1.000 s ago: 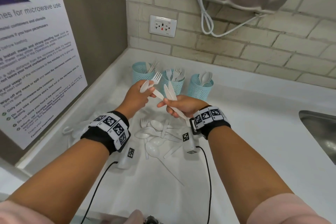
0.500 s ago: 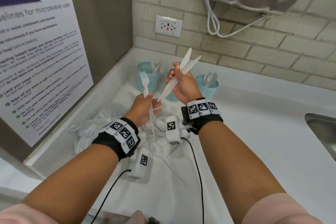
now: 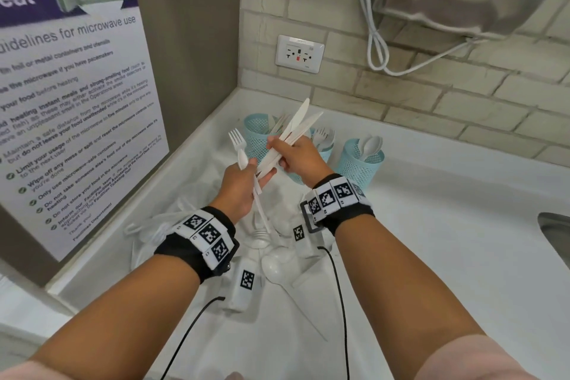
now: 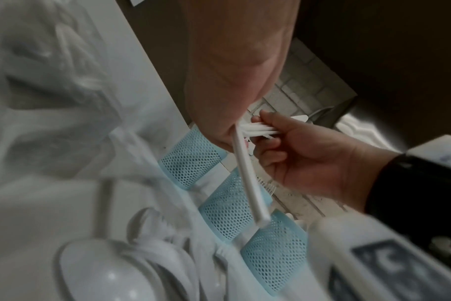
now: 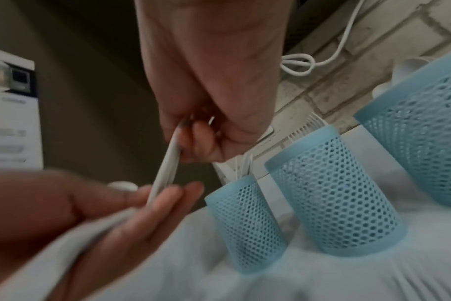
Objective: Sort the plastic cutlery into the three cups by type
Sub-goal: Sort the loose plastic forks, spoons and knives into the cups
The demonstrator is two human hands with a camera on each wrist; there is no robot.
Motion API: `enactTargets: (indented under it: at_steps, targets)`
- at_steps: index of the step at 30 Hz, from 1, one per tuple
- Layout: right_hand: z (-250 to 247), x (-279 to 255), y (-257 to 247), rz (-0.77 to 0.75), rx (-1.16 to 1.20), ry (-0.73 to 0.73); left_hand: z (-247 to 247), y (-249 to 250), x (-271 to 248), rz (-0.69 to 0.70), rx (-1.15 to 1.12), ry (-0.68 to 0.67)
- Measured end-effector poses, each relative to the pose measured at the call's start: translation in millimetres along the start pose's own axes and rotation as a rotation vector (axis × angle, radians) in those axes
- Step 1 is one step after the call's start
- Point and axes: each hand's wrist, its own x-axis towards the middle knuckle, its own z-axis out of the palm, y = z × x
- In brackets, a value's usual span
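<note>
My left hand (image 3: pixel 246 176) grips a white plastic fork (image 3: pixel 236 139), tines up, with a second white piece beside it whose type I cannot tell. My right hand (image 3: pixel 287 151) grips a bundle of white knives (image 3: pixel 297 123), blades pointing up and away. Their handle ends rest against my left fingers (image 5: pixel 168 195). Behind the hands stand three blue mesh cups: the left cup (image 3: pixel 256 136) has knives, the middle cup (image 3: pixel 324 148) forks, the right cup (image 3: pixel 359 163) spoons. The fork handle (image 4: pixel 247 179) hangs below my left palm.
Loose white spoons and forks (image 3: pixel 271 259) lie on a clear plastic bag (image 3: pixel 154 225) on the white counter (image 3: pixel 431 256), under my wrists. A poster wall closes the left side. A brick wall with a socket (image 3: pixel 299 54) is behind. A steel sink (image 3: pixel 555 234) sits at the right edge.
Both hands rose from low over the pile. The knives swung from flat to pointing up. Their handle ends now touch my left fingers, and the fork stands upright.
</note>
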Motion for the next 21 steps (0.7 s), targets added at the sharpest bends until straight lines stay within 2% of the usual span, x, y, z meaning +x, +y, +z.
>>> enactTargets:
  at_steps: [2,6,8,13,21]
  targets:
    - [-5.3,9.2,-7.5,0.014,0.05,0.01,-1.4,2.4,2.1,0.017,0.047,0.022]
    - [-10.9,40.8,-22.3,-0.057,0.142,0.283,-5.4,9.1,7.4,0.046,0.088,0.064]
    - [-7.5,54.5,-23.5,-0.069,0.091,0.344,-8.4,12.2,11.4,0.071,0.093,0.089]
    - [11.6,74.2,-17.8,-0.034,-0.038,0.302,-13.8,18.2,16.5,0.073,0.106,0.094]
    - [23.9,98.3,-20.9,-0.005,-0.383,0.21,-19.9,22.6,14.7,-0.001,0.111,0.069]
